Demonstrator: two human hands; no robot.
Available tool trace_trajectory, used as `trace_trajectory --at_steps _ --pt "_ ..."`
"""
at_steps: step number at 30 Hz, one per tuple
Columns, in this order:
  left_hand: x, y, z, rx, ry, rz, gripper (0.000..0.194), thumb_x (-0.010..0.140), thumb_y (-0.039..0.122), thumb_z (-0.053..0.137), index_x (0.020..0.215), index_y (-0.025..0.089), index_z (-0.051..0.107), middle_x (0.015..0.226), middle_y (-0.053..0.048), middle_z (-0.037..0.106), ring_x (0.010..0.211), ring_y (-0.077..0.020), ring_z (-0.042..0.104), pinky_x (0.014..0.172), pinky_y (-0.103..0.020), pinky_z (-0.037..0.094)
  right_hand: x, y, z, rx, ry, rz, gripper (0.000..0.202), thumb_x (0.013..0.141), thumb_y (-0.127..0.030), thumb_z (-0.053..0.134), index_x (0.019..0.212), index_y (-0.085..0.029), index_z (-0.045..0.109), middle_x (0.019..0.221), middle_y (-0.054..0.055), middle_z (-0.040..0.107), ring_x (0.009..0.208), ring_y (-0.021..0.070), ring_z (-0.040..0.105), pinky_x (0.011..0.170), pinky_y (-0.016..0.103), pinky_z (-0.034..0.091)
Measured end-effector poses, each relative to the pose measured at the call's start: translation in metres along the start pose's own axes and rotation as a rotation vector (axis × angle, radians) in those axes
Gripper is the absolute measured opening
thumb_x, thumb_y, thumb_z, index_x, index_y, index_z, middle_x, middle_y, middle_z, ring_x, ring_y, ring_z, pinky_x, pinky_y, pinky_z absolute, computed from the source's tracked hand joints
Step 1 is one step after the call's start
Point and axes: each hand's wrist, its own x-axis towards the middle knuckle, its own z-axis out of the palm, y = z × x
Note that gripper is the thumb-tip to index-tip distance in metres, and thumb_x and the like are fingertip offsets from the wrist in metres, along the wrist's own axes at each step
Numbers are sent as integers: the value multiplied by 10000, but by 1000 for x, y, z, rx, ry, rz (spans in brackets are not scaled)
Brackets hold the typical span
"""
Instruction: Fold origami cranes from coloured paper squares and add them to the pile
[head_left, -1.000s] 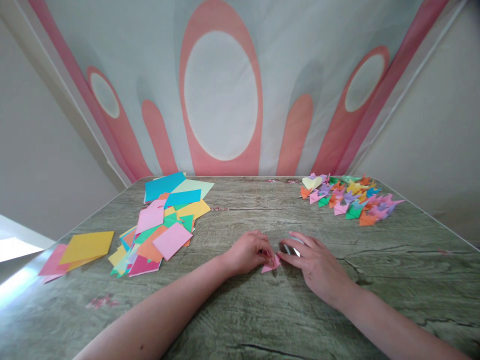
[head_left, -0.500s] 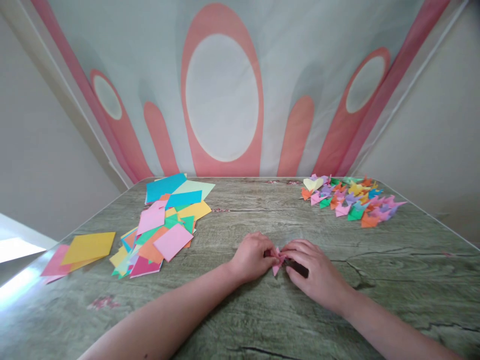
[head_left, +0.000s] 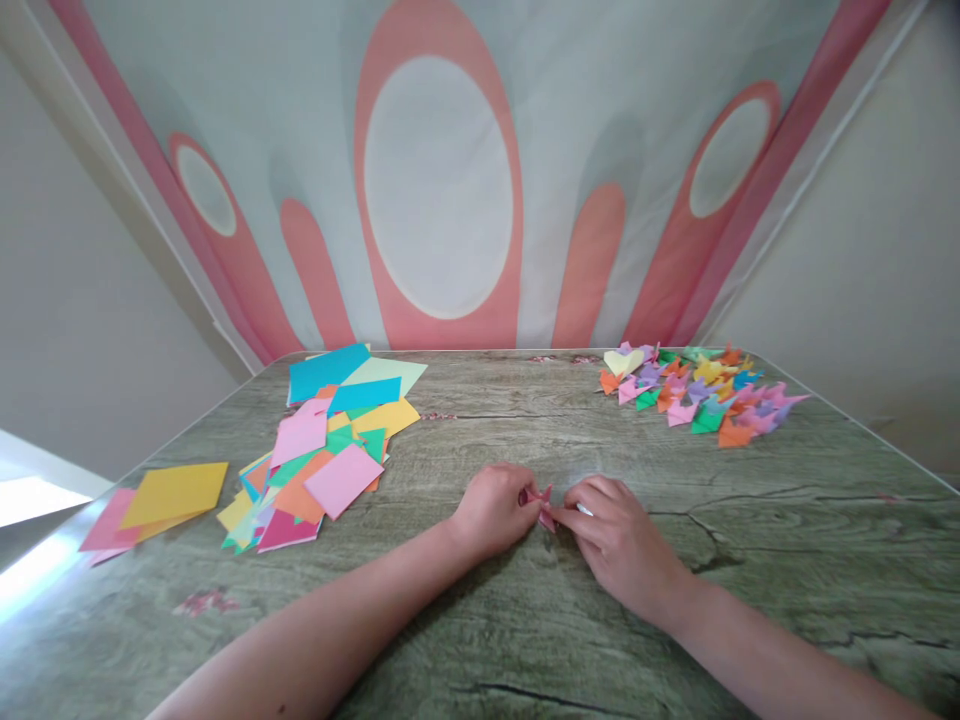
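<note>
A small pink folded-paper figure with pointed tips sits just above the table, partly hidden by fingers. My left hand pinches it from the left between thumb and forefinger. From the right, my right hand reaches one fingertip to the paper's edge, its other fingers curled together. A small whitish spot shows between those fingers; what it is I cannot make out.
Loose coloured paper sheets overlap on the left of the wood-grain table. Yellow and pink sheets lie farther left. Several small folded-paper figures cluster at the back right. A pink-and-grey patterned cloth hangs behind.
My right hand has drawn slightly back from the pink paper, and its fingers have curled closer together. The paper has turned and shifted slightly left in my left hand.
</note>
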Motion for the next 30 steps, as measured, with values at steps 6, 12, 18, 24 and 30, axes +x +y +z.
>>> trace_trajectory --at_steps 6,12,18,24,30 --pt "0 0 0 -8 -4 -5 174 827 266 624 679 177 645 701 -8 669 694 -151 597 631 -225 394 0 -3 0 1 -15 -24 273 944 -140 518 995 -283 745 839 43 622 902 194 527 808 357 435" --pt "0 -2 2 -2 4 -13 194 845 291 605 693 182 658 718 -13 678 708 -158 606 640 -231 409 -1 -4 -2 -1 -10 -83 306 931 -109 516 1024 -294 742 835 41 650 886 191 549 809 363 445" --pt "0 -3 3 4 -1 21 154 828 262 628 699 182 658 719 -9 682 712 -161 613 656 -235 420 -7 8 5 79 29 -22 313 959 -127 452 1122 -275 675 994 46 666 973 205 575 857 384 466" --pt "-5 -3 7 20 -2 142 104 846 262 635 788 190 682 796 -24 686 814 -180 619 770 -261 432 -9 22 15 102 121 97 289 911 -330 596 1181 -228 581 1105 90 628 1048 257 571 892 426 485" --pt "-8 -4 11 15 -5 244 153 845 342 673 823 192 691 835 -39 674 862 -199 613 780 -281 420 -5 25 18 147 69 23 116 934 -286 567 861 -229 636 904 46 652 903 219 591 804 385 488"
